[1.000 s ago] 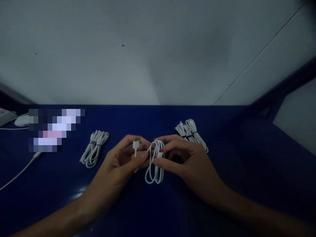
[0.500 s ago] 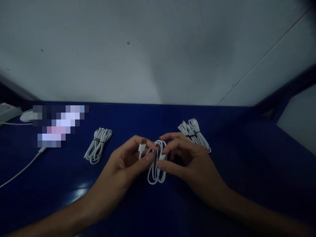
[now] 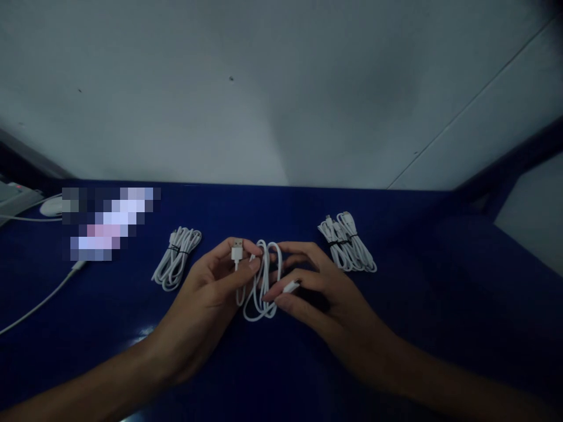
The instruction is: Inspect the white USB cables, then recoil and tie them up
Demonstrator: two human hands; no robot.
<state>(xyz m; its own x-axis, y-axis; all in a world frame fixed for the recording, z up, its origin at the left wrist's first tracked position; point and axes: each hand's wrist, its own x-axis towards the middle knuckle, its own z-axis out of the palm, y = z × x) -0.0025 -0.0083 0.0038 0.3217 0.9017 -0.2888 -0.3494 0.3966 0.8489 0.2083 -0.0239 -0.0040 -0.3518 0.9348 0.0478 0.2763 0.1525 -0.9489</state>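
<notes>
A looped white USB cable [image 3: 265, 281] hangs between my two hands above the blue table. My left hand [image 3: 220, 284] pinches the loops at their left side with thumb and forefinger. The cable's USB-A plug [image 3: 237, 251] sticks up over the left fingers. My right hand [image 3: 316, 287] holds the smaller white plug [image 3: 291, 286] at the other end between thumb and forefinger, while its remaining fingers reach behind the loops. No tie shows around this coil.
Tied white cable bundles [image 3: 177, 258] lie left of my hands, and more tied bundles [image 3: 347, 243] lie to the right. A blurred-out bright device [image 3: 116, 225] with a cord [image 3: 44, 308] sits at left, near a power strip [image 3: 17, 199]. A grey wall [image 3: 264, 117] rises behind the table.
The coil has shifted slightly left and its loops have spread. My right fingers have turned the small plug outward, away from the loops. The USB-A plug now stands more upright.
</notes>
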